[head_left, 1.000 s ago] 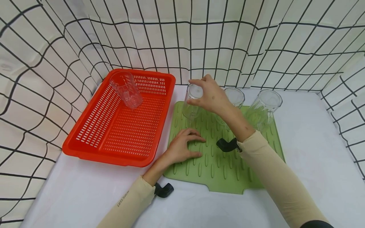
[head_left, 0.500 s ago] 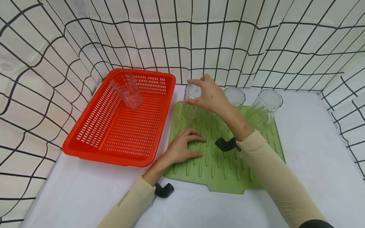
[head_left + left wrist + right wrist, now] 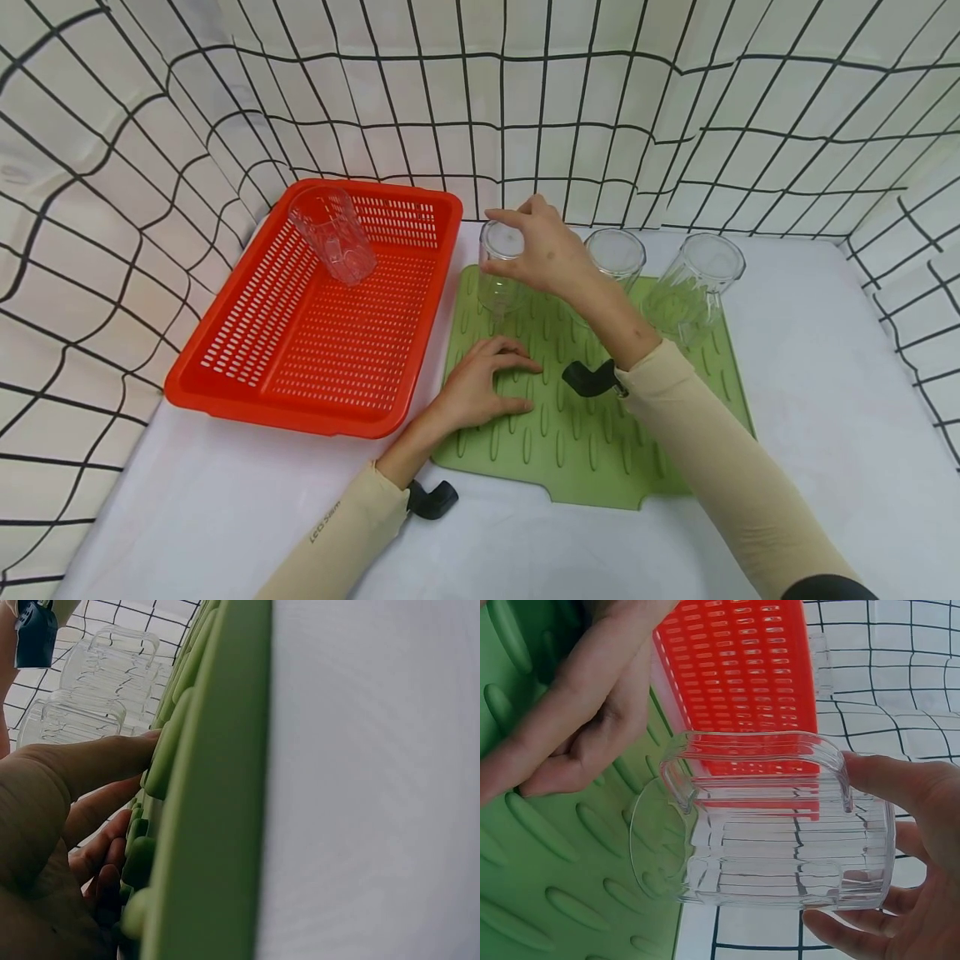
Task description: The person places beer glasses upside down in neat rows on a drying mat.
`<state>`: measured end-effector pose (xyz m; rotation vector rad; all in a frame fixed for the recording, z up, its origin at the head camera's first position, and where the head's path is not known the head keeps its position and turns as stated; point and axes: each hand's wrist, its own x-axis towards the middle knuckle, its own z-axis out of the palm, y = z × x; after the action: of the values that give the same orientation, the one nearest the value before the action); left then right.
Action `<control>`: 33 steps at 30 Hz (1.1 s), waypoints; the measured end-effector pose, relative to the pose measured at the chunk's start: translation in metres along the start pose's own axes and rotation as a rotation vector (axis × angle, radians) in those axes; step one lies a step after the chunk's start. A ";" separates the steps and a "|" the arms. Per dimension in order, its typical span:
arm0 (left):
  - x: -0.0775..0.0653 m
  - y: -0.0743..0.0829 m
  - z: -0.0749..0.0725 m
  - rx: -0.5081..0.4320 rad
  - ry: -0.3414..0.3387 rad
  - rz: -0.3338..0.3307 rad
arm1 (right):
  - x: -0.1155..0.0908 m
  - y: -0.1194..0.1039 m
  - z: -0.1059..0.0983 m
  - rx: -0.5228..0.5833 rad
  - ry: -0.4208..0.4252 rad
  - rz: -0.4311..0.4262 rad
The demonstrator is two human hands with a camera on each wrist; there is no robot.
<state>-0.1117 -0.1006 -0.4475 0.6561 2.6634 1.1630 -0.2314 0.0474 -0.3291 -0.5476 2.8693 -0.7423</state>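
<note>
My right hand point(image 3: 551, 254) grips an upside-down clear glass mug point(image 3: 501, 283) near its base, thumb on one side and fingers on the other. The right wrist view shows this ribbed mug point(image 3: 772, 840) with its handle towards the left hand and its rim at the green drying mat point(image 3: 592, 442). My left hand point(image 3: 480, 387) rests on the left part of the mat, fingers spread and lightly bent, holding nothing. Two more upturned glass mugs stand on the mat's far side: a middle mug point(image 3: 617, 254), partly behind my right hand, and a right-hand mug point(image 3: 697, 283).
Left of the mat sits a red slotted plastic basket point(image 3: 322, 358), with a clear glass point(image 3: 333, 237) leaning in its far left corner. A white cloth point(image 3: 495, 550) covers the table. Black-lined grid walls point(image 3: 585, 117) rise behind and at both sides.
My right hand has shifted slightly left together with the glass mug. The left hand stays in the same place on the mat.
</note>
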 end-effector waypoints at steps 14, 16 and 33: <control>-0.001 -0.002 0.000 -0.005 0.005 -0.003 | 0.002 0.001 0.005 0.042 -0.018 -0.034; 0.000 -0.002 0.000 -0.002 0.004 -0.001 | 0.002 0.002 0.005 0.051 -0.025 -0.036; 0.001 0.001 0.000 0.011 -0.003 -0.030 | 0.001 0.008 0.011 0.144 -0.014 -0.046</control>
<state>-0.1123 -0.0998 -0.4471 0.6174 2.6691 1.1397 -0.2330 0.0485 -0.3429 -0.5976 2.7710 -0.9395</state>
